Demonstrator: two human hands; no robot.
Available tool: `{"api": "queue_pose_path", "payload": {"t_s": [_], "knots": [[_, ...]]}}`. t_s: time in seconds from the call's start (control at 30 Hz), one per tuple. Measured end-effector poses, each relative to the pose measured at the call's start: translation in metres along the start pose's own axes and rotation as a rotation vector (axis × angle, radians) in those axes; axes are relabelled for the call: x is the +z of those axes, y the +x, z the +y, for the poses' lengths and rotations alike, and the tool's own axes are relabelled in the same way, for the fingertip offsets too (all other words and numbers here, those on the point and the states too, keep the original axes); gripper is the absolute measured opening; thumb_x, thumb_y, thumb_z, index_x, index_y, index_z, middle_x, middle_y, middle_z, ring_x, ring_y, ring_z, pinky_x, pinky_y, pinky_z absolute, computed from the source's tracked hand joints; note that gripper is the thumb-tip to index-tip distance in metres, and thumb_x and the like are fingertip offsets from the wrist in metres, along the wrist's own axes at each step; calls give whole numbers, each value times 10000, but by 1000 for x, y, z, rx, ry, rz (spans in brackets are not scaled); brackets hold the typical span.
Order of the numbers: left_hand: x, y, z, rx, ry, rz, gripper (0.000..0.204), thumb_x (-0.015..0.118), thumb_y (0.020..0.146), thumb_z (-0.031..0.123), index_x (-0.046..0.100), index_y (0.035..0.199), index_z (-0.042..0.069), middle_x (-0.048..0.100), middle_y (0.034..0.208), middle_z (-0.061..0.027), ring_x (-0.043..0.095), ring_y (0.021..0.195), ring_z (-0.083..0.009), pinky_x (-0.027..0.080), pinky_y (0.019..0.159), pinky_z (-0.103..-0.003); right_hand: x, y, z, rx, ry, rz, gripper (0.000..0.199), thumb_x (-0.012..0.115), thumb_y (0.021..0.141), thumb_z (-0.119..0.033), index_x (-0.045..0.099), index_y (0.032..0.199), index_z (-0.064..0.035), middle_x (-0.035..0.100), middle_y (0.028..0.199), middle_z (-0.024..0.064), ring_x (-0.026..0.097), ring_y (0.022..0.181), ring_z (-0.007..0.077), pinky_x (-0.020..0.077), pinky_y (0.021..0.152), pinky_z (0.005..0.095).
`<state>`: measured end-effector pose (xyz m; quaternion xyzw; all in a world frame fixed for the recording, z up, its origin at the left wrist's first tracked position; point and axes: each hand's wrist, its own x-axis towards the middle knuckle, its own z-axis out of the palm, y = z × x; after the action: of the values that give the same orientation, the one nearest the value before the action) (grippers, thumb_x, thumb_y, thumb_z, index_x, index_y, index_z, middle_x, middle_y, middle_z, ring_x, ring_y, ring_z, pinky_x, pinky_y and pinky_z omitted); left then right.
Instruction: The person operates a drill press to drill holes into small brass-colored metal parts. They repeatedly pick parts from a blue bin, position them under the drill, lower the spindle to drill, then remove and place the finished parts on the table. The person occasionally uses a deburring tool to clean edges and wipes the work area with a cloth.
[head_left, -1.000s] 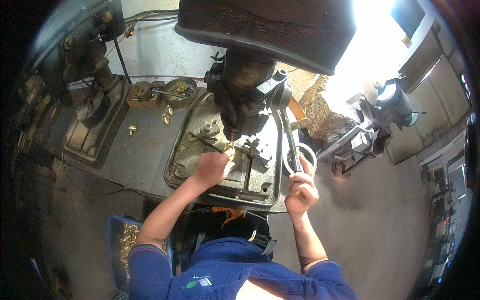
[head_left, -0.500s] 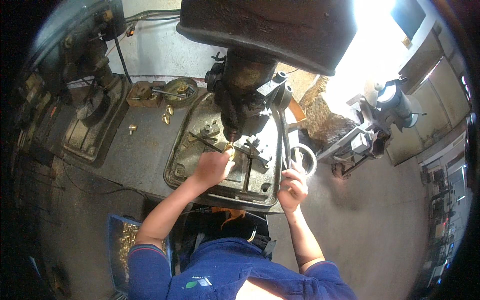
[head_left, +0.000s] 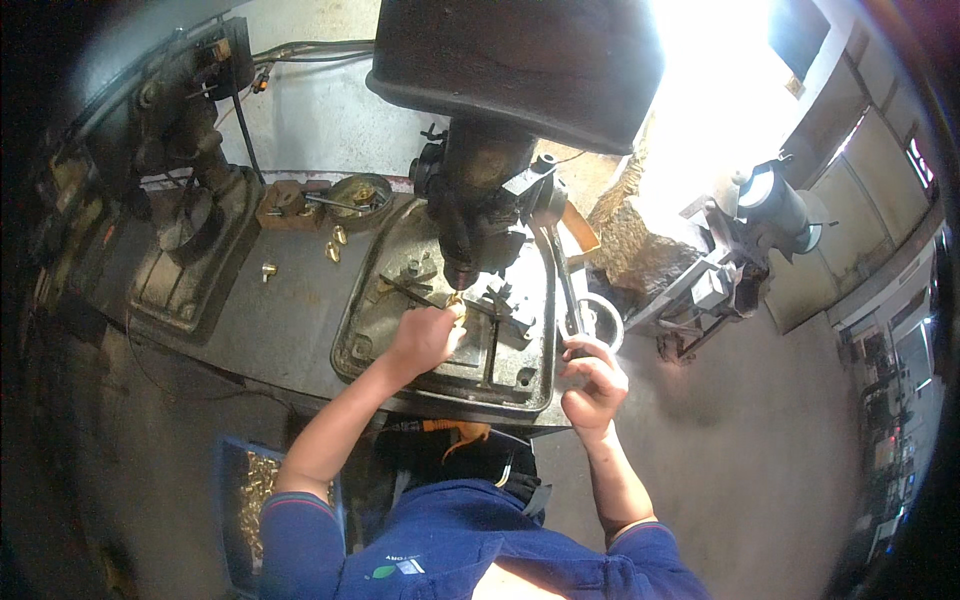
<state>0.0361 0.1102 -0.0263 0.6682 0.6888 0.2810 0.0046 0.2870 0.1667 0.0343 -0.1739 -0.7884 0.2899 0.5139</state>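
My left hand (head_left: 424, 338) pinches a small brass fitting (head_left: 457, 308) on the worktable (head_left: 375, 345) of a drill press. Directly above the fitting is the press's dark spindle (head_left: 460, 272); my fingers hide part of the piece, and I cannot tell whether the tool touches it. My right hand (head_left: 594, 387) is at the lower end of the long feed lever (head_left: 566, 285), its fingers curled around the tip. Dark clamping bars (head_left: 410, 290) lie on the worktable beside my left hand.
Loose brass pieces (head_left: 335, 244) lie on the bench left of the press, near a bowl (head_left: 360, 195) with a tool in it. A second machine (head_left: 180, 250) stands farther left. Below the bench is a blue bin (head_left: 232, 500) of brass parts. A metal-framed machine (head_left: 715, 280) stands at right.
My right hand has shifted slightly down and right, its grip now nearer the lever's tip and looser. My left hand stays at the brass fitting under the spindle. The whole view has shifted slightly.
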Motion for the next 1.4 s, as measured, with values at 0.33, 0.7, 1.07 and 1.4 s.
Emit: {"api": "queue_pose_path", "payload": {"t_s": [0.33,0.7,1.07,1.4], "knots": [[-3,-1,3,18,1,28,244,664,770,267,596,779,34,594,627,-169,603,614,-353,459,545,-447,-10,16,-24,-105,-47,-7,233,436,475,102,556,666,46,628,950,179,598,756,193,489,688,282],[0,0,0,36,18,25,229,679,752,243,602,843,48,583,609,-149,592,588,-338,456,534,-444,-22,36,-35,-341,-348,55,358,543,472,-80,674,793,10,641,959,197,632,821,290,503,725,361],[31,-6,-26,265,98,360,275,718,726,229,575,881,53,515,618,-91,528,572,-285,402,513,-424,-27,68,-3,-695,-346,44,248,639,711,-179,429,744,-51,540,1021,201,548,753,297,456,619,402],[5,9,-5,3,-18,28,159,624,804,246,611,854,96,588,620,-148,599,588,-334,449,533,-448,-29,128,-6,-911,-373,134,357,635,825,-300,358,764,-82,514,922,192,482,680,249,415,559,363]]}}
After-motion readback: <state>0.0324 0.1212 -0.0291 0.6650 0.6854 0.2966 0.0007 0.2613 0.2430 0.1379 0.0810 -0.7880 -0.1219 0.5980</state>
